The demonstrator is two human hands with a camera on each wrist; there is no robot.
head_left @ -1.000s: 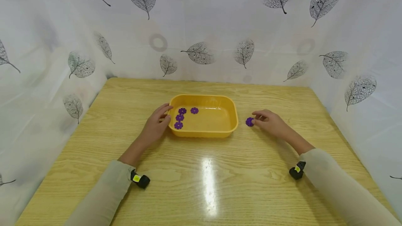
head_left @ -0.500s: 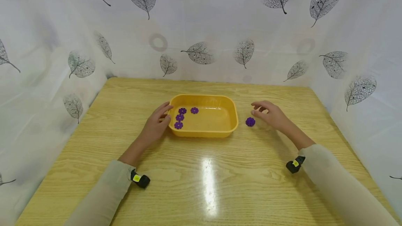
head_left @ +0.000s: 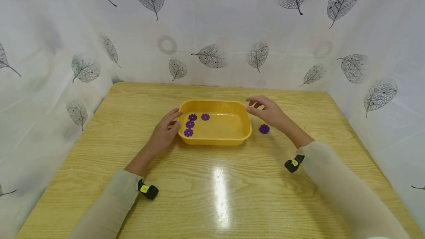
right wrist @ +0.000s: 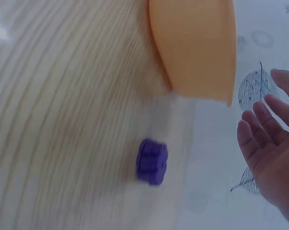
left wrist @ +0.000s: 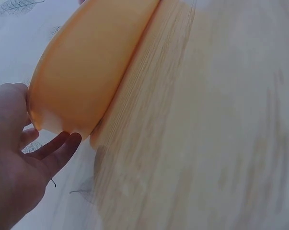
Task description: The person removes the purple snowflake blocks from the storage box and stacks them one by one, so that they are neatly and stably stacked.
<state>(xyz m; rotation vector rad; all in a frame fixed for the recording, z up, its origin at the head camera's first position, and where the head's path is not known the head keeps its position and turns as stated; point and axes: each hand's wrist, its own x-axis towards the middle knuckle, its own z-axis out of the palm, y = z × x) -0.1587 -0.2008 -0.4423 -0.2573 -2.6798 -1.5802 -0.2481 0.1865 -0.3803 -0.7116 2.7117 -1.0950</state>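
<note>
The yellow tray point(head_left: 217, 142) stands on the table, with several purple flower-shaped discs point(head_left: 190, 124) lying in its left part. My left hand point(head_left: 163, 131) touches the tray's left end, fingers at the rim; the left wrist view shows the hand point(left wrist: 24, 158) against the tray's outer wall point(left wrist: 82, 62). At the tray's right end, my right hand point(head_left: 269, 111) is raised near the rim, fingers relaxed and holding nothing visible. A purple stack of discs point(head_left: 264, 129) sits on the table right of the tray; the right wrist view has this stack point(right wrist: 152, 162) below the right hand point(right wrist: 273, 143).
The wooden table point(head_left: 186, 187) extends around the tray. A pale curtain point(head_left: 216, 21) with leaf prints hangs behind it and at both sides. A dark camera is strapped at each wrist.
My right hand has let go of the purple stack, lifted off and moved left and away to the tray's right rim. The stack stays on the table; my left hand has not moved.
</note>
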